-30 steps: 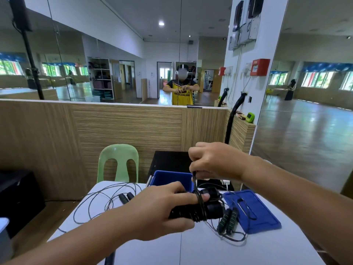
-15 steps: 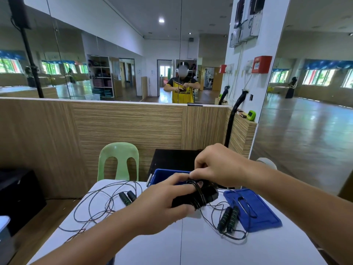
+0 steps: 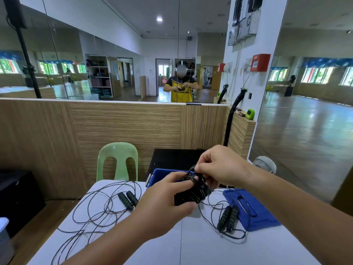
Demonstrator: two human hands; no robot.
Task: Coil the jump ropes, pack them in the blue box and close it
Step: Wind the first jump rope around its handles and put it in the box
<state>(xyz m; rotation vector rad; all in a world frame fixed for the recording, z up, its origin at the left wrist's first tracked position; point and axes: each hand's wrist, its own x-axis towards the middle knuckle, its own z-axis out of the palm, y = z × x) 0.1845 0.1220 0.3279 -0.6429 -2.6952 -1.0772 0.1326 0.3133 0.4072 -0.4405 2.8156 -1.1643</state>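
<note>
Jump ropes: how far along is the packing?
Done: nothing visibly packed; the blue box is open, its lid lying flat on the table.
In hand: left hand grips one rope's handles while right hand winds cord around them.
Left: a loose rope sprawled at left, another rope uncoiled beside the lid, then boxing and closing.

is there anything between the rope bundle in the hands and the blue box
Nothing visible. The rope bundle, held by the left hand and right hand, sits just in front of the open blue box; its lid lies off to the right.
</note>
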